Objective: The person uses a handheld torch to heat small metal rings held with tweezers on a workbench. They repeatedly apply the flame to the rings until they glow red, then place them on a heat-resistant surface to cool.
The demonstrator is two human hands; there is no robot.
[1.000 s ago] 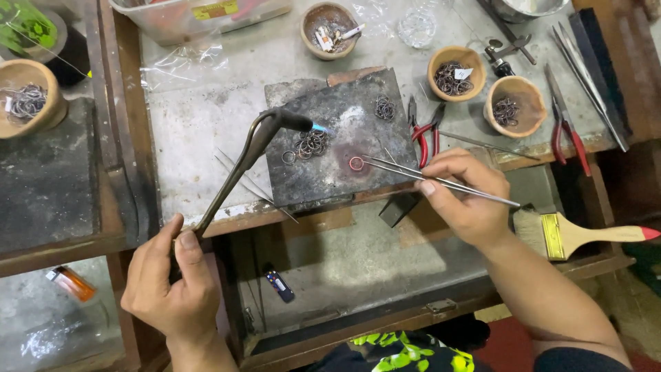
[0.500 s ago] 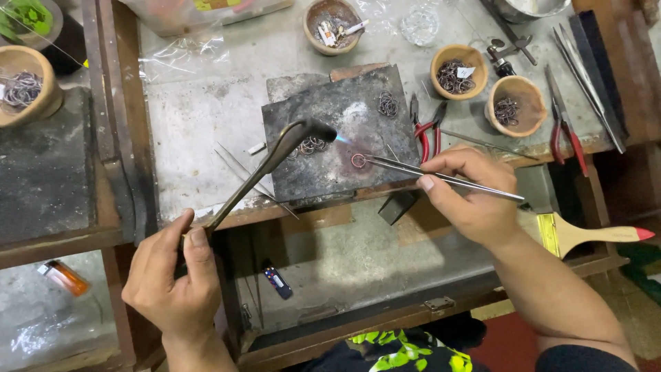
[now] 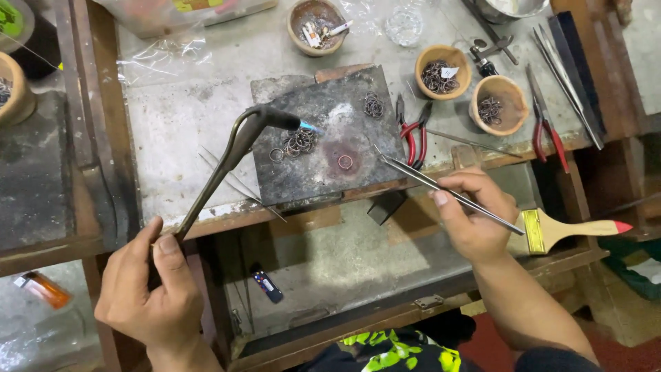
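Left hand (image 3: 148, 289) wrapped around the lower end of a bent metal torch (image 3: 227, 155); fingers closed on the handle, the handle itself mostly hidden inside the fist. Torch runs up and to the right, nozzle over the left part of the dark soldering block (image 3: 323, 138). Small blue flame at the tip, hard to make out.

Right hand (image 3: 475, 217) pinches long steel tweezers (image 3: 441, 189) between thumb and fingers. Tweezer tips lie at the block's right edge, near a single small ring (image 3: 345, 162) sitting on a reddish scorched patch. Tips apart from the ring, not touching it. Cannot tell whether the tips are pressed together.

Cluster of loose rings (image 3: 296, 143) just beside the flame; another small clump (image 3: 374, 105) near the block's upper right corner.

Right of the block: red-handled pliers (image 3: 413, 134), second red-handled pair (image 3: 547, 134) further out. Two clay bowls (image 3: 444, 72) holding rings; contents too small to count. Third bowl (image 3: 317, 26) at the top holds scraps, unclear what. Another bowl at the far left, cut off by the frame edge.

Paintbrush (image 3: 571, 227) with wooden handle, red tip, partly behind the right hand. Orange lighter (image 3: 43, 289) lower left. Small dark object (image 3: 267, 286) in the open drawer, unidentifiable.
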